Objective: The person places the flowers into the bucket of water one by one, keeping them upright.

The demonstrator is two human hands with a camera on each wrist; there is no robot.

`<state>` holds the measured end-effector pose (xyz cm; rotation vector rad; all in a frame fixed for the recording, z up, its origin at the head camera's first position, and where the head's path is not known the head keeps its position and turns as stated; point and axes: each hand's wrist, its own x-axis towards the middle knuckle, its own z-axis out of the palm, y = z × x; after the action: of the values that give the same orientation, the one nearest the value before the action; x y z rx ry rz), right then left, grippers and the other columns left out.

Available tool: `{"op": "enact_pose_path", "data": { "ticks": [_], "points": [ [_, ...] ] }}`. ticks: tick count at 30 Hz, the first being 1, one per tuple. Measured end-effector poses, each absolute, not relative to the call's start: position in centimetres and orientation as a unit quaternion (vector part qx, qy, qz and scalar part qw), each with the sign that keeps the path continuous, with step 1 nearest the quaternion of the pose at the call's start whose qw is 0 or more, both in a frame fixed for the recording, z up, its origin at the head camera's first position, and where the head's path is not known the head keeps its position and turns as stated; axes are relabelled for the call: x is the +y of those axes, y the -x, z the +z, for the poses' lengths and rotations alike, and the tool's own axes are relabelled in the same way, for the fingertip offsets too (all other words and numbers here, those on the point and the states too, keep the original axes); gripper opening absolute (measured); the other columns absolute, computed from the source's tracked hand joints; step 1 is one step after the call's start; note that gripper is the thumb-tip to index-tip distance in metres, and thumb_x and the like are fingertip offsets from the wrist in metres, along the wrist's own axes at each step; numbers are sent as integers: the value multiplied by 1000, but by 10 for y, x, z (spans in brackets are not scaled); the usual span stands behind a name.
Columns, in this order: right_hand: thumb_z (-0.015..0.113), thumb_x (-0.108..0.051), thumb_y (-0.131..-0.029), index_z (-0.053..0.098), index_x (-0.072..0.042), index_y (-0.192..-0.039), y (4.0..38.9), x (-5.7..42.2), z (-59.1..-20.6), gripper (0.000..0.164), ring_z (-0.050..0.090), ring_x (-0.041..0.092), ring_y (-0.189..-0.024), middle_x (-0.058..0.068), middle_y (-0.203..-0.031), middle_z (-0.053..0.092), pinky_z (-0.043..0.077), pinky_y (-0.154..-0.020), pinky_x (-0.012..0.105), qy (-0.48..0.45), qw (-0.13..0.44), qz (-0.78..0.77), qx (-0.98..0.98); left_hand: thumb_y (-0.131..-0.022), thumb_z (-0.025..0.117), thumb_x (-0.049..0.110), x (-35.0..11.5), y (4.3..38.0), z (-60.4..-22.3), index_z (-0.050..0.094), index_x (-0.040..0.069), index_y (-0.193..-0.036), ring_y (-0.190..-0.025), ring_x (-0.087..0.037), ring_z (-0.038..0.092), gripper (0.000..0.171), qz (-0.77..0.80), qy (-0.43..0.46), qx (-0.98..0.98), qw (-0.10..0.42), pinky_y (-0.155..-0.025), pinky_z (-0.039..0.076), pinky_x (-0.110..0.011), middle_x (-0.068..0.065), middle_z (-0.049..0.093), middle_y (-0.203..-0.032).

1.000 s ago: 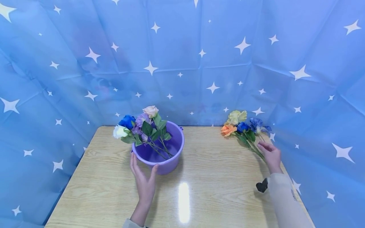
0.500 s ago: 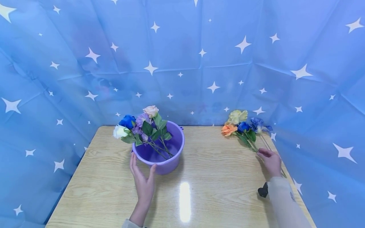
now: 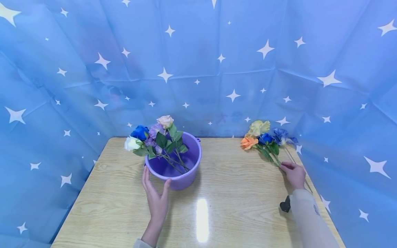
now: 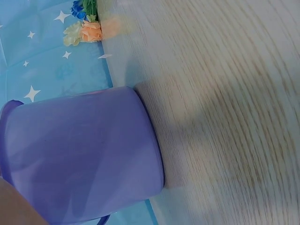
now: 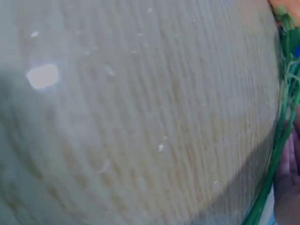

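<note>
I see a creased blue cloth (image 3: 198,48) with white stars (image 3: 265,49) covering the far, left and right sides. In front stands a pale wood-grain table (image 3: 242,196), and I catch a bright strip of light (image 3: 202,220) on its near part.

Head view forward-down, wrist views close, tabletop (image 3: 235,179) shared

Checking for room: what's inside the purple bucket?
Flower stems slant inside the bucket, their blooms over its rim. Leaves and blooms cover its far-left part; anything beneath them can't be seen.
</note>
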<state>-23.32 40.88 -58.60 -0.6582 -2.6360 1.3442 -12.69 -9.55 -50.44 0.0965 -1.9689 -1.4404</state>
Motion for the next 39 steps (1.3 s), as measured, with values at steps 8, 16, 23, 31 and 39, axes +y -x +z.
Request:
{"op": "enact_pose_path", "data": {
  "ticks": [8,16,23,31,39],
  "points": [
    [66,-26,-97,67,-1,-126,241,407,-584,39,59,5,-92,8,-108,76,43,-112,54,229,47,440,-867,-87,74,7,-105,133,-529,23,6,-156,-151,-38,22,86,-554,-46,-764,327,-126,16,-60,-14,21,-163],
    [62,-24,-99,66,0,-126,248,408,-589,37,59,39,-114,25,-121,68,44,-105,58,206,40,400,-892,-88,75,13,-105,131,-531,23,11,-158,-152,-31,21,87,-559,-56,-766,311,-128,15,-55,-9,20,-165],
    [63,-26,-99,67,1,-125,253,407,-585,37,62,38,-103,23,-112,72,48,-92,54,209,28,389,-897,-86,75,8,-104,132,-531,24,8,-157,-150,-38,23,87,-548,-46,-770,325,-126,17,-58,-16,22,-163],
    [62,-24,-99,69,1,-122,257,403,-580,35,61,39,-106,25,-122,68,52,-82,47,207,30,372,-904,-86,72,0,-97,130,-514,23,-6,-153,-148,-45,22,84,-548,-52,-767,330,-122,16,-69,-25,21,-160],
    [63,-21,-98,72,0,-115,260,400,-579,29,60,17,-75,18,-99,75,48,-72,37,213,58,357,-908,-85,75,5,-104,134,-526,23,4,-156,-150,-41,24,88,-539,-50,-774,330,-123,19,-65,-18,21,-162]
  ]
}}
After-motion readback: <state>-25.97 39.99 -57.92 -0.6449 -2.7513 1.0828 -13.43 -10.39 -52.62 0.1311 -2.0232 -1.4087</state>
